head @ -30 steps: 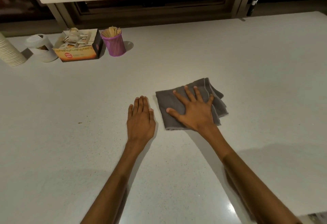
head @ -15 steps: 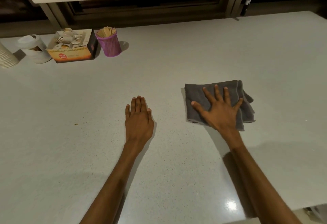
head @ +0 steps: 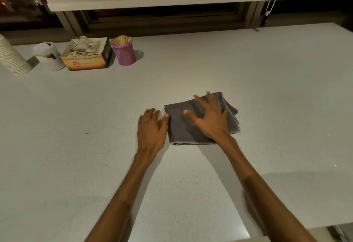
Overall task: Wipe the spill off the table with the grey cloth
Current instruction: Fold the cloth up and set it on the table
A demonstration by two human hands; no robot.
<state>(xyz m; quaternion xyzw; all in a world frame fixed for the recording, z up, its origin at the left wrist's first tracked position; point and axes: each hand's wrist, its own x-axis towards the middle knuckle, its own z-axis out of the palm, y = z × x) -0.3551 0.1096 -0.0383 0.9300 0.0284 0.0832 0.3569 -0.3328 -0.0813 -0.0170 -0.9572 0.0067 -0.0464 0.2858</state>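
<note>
Pressing a folded grey cloth (head: 193, 127) flat against a pale speckled table (head: 267, 88), a person leans over the surface with both forearms extended. The right hand (head: 212, 119) lies spread on top of the cloth, fingers fanned wide and palm down, gripping nothing but pinning the fabric; its outline is slightly blurred. The left hand (head: 150, 129) rests flat on the bare table just beside the cloth's left edge, fingers held close together, its thumb tip at or nearly at the fabric, holding nothing.

Far beyond the cloth and to its left, near the window frame, stand a purple cup of wooden sticks (head: 124, 52), an open box of sachets (head: 87, 56), a white container (head: 48, 56) and a stack of paper cups (head: 11, 58).

No pool of liquid can be made out around the cloth, which suggests the wiping is well under way or nearly done, though a thin film would be hard to tell on this surface. A small dark speck (head: 87, 132) lies on the table well left of the cloth, and faint specks show just beyond it; those may be what is left to clear.
</note>
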